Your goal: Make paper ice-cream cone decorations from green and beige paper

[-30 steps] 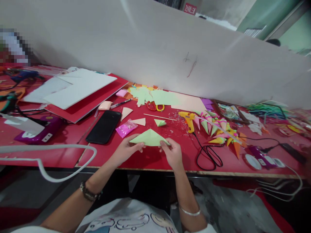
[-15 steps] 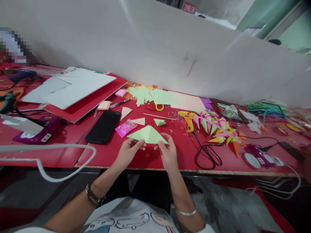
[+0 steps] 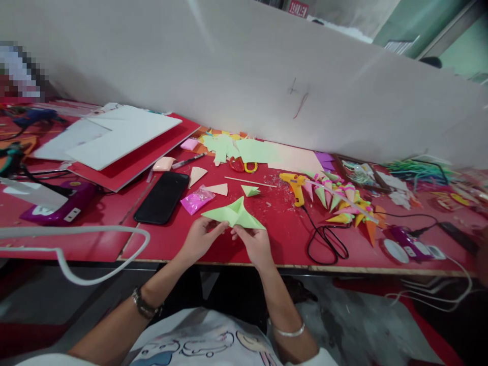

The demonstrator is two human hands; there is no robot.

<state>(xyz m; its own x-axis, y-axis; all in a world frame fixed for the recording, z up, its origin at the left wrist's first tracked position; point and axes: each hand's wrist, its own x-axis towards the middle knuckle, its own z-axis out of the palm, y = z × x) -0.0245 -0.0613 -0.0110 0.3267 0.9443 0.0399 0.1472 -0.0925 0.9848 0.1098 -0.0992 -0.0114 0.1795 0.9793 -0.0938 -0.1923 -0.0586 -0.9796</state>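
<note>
A light green paper triangle [image 3: 233, 214] is held just above the red table [image 3: 290, 239] near its front edge. My left hand [image 3: 200, 239] pinches its lower left edge. My right hand [image 3: 254, 243] pinches the lower middle, fingers closed on the paper. The sheet bends upward along a crease in its middle. Both wrists carry bands: a dark one on the left, a silver bangle on the right.
A black phone [image 3: 162, 197] and a pink packet [image 3: 197, 200] lie left of my hands. Small paper triangles, scissors [image 3: 243, 166], a stick and a yellow glue gun [image 3: 295, 187] with black cable sit behind. Coloured paper cones [image 3: 345, 206] lie right. White boards [image 3: 118, 137] rest at left.
The flat green triangle has been bent up along its middle. My right hand has shifted left toward my left hand, drawing the paper's two halves closer.
</note>
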